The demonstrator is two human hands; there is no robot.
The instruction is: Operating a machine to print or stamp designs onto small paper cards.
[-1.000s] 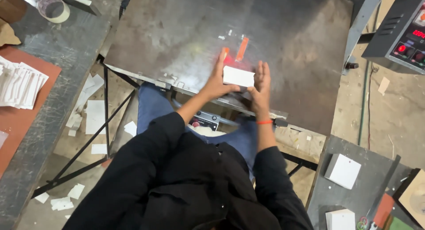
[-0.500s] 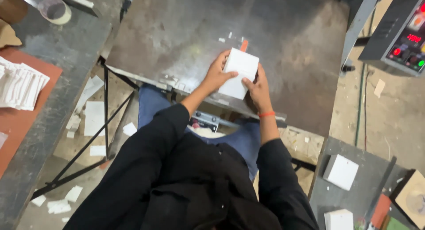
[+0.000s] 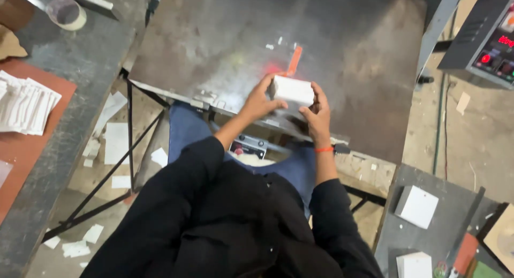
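Observation:
A small white block, a stack of cards seen edge-on (image 3: 293, 89), is held between both hands over the near edge of a dark metal plate (image 3: 225, 37). My left hand (image 3: 259, 101) grips its left end. My right hand (image 3: 318, 112), with an orange band on the wrist, grips its right end and underside. An orange strip (image 3: 294, 61) lies on the plate just behind the stack, with a red glow beside it.
A grey bench on the left carries a tape roll (image 3: 65, 13) and a pile of white cards (image 3: 24, 104) on a brown board. White blocks (image 3: 416, 206) sit on a small table at lower right. A control box (image 3: 490, 37) with red lights stands at upper right. Paper scraps litter the floor.
The white stack was turned from flat face up to edge-on and lowered toward the plate. Both hands stayed on it.

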